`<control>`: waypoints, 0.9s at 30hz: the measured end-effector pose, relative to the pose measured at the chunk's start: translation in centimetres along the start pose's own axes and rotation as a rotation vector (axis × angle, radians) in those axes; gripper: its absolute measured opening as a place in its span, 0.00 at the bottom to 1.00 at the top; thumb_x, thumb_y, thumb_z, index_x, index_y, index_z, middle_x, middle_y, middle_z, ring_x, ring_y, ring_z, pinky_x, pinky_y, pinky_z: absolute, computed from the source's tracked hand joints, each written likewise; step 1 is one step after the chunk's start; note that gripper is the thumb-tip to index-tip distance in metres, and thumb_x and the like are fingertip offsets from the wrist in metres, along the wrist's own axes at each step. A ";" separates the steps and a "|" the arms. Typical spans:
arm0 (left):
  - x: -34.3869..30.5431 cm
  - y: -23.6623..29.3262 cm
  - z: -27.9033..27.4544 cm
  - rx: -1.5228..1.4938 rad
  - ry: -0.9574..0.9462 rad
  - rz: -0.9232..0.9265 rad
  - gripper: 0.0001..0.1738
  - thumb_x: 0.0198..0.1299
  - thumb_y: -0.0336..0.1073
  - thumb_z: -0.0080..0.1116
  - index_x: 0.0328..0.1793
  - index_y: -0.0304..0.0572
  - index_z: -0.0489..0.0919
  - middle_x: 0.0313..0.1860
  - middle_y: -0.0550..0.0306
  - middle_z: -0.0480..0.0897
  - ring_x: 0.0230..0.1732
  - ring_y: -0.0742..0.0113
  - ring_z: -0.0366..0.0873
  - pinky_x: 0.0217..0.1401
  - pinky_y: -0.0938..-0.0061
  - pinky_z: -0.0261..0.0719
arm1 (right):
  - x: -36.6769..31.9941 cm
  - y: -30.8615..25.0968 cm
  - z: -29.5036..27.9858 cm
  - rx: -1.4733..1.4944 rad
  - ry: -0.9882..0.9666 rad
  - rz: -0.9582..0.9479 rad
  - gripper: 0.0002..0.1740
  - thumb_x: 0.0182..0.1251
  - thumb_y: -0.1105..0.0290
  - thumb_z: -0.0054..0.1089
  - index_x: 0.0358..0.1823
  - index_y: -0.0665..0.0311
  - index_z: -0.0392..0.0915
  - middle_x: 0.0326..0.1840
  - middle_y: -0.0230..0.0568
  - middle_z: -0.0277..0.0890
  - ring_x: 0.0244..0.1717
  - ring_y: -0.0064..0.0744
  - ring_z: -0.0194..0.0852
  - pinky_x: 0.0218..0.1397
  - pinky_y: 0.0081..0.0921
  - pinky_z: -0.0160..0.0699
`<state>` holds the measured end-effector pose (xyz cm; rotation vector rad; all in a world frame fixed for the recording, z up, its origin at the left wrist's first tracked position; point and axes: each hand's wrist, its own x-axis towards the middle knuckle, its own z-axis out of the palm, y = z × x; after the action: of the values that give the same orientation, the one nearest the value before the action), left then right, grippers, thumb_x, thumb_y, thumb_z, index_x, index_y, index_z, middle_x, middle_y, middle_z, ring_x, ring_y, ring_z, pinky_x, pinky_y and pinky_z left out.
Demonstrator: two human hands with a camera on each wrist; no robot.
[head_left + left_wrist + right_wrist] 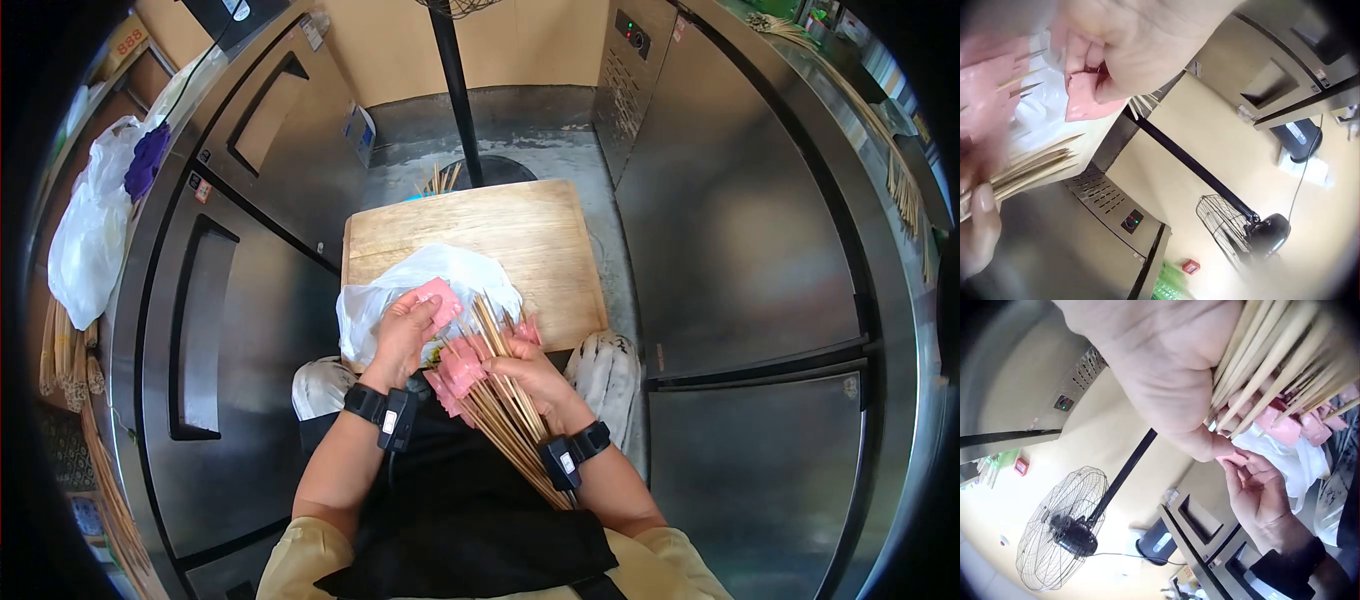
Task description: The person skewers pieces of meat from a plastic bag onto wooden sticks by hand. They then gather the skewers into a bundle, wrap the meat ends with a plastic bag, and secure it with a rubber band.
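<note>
My left hand [398,338] pinches a flat pink slice of meat [440,298] between thumb and fingers, over a white plastic bag [425,265]. Close beside it, my right hand [540,380] grips a thick bunch of bamboo skewers [505,425]. Several of those skewers carry pink meat slices [461,368] near their pointed ends; the other skewers in the bunch show bare tips [1054,159]. In the right wrist view, the loose slice [1232,458] overlaps the right fingertips. The right palm hides part of the bunch.
Beneath the bag is a wooden board [480,215] in front of my knees. Steel cabinets stand close on the left [265,370] and right [740,230]. A fan's black pole [456,95] rises beyond the board. More skewer bundles [68,350] are at the far left.
</note>
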<state>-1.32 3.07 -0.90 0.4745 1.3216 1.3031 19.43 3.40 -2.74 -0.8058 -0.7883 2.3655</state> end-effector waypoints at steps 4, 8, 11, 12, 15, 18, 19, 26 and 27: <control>-0.2 0.1 0.5 -0.036 0.021 -0.002 0.09 0.65 0.36 0.54 0.49 0.45 0.76 0.40 0.64 0.81 0.41 0.74 0.80 0.44 0.78 0.78 | -0.1 -0.2 0.2 0.016 0.017 0.031 0.13 0.61 0.73 0.59 0.47 0.67 0.76 0.33 0.33 0.78 0.28 0.20 0.76 0.29 0.19 0.78; -0.2 0.2 0.8 -0.089 0.056 0.004 0.09 0.66 0.39 0.55 0.47 0.45 0.78 0.39 0.65 0.81 0.38 0.75 0.79 0.41 0.81 0.77 | 0.1 0.1 -0.3 -0.019 0.024 0.047 0.11 0.61 0.73 0.59 0.45 0.66 0.77 0.31 0.32 0.77 0.27 0.18 0.76 0.28 0.17 0.77; -0.6 0.8 1.1 -0.096 0.055 0.001 0.10 0.66 0.41 0.55 0.45 0.46 0.78 0.39 0.66 0.81 0.37 0.75 0.79 0.40 0.82 0.76 | 0.2 0.1 -0.2 -0.046 0.014 0.030 0.10 0.62 0.73 0.59 0.44 0.65 0.78 0.30 0.30 0.76 0.24 0.16 0.73 0.25 0.15 0.74; -0.7 0.9 1.2 -0.058 0.041 0.013 0.09 0.66 0.41 0.55 0.45 0.46 0.78 0.39 0.66 0.81 0.36 0.75 0.79 0.39 0.82 0.76 | 0.1 0.0 -0.2 -0.050 0.015 0.034 0.09 0.62 0.73 0.59 0.43 0.65 0.77 0.29 0.30 0.76 0.23 0.16 0.72 0.24 0.15 0.72; -1.5 1.1 1.6 0.043 -0.010 0.044 0.09 0.65 0.40 0.56 0.45 0.45 0.78 0.39 0.66 0.81 0.36 0.77 0.78 0.38 0.84 0.76 | 0.0 -0.2 -0.2 -0.073 0.016 0.041 0.07 0.61 0.73 0.59 0.40 0.64 0.77 0.27 0.28 0.75 0.21 0.14 0.69 0.22 0.13 0.69; -2.5 1.2 2.1 0.103 -0.056 0.031 0.08 0.66 0.37 0.55 0.45 0.43 0.78 0.37 0.66 0.81 0.35 0.79 0.78 0.37 0.85 0.76 | 0.1 -0.1 -0.4 -0.101 0.018 0.035 0.05 0.60 0.73 0.60 0.37 0.63 0.76 0.26 0.28 0.74 0.20 0.13 0.67 0.20 0.12 0.65; -2.6 0.6 1.9 0.113 -0.054 0.008 0.07 0.66 0.35 0.55 0.46 0.42 0.78 0.36 0.65 0.81 0.34 0.79 0.77 0.37 0.85 0.76 | 0.1 0.0 -0.4 -0.100 0.019 0.032 0.05 0.60 0.74 0.60 0.37 0.63 0.76 0.26 0.28 0.74 0.20 0.13 0.67 0.20 0.12 0.65; -2.4 -1.4 2.3 0.223 0.048 0.366 0.07 0.64 0.28 0.54 0.48 0.37 0.77 0.35 0.62 0.81 0.32 0.81 0.75 0.32 0.84 0.75 | 0.1 0.0 -0.2 -0.152 -0.011 0.008 0.05 0.60 0.73 0.62 0.36 0.62 0.75 0.25 0.26 0.73 0.19 0.11 0.65 0.20 0.11 0.63; -2.5 -1.3 2.3 0.209 0.059 0.333 0.08 0.64 0.28 0.54 0.48 0.37 0.77 0.35 0.61 0.81 0.32 0.80 0.76 0.33 0.84 0.76 | 0.0 -0.1 0.0 -0.141 -0.013 0.010 0.05 0.60 0.73 0.63 0.35 0.62 0.75 0.25 0.26 0.73 0.19 0.11 0.65 0.20 0.11 0.63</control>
<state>1.85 1.45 -0.35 0.8350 1.4797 1.4642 19.46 3.48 -2.72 -0.8546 -0.9676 2.3461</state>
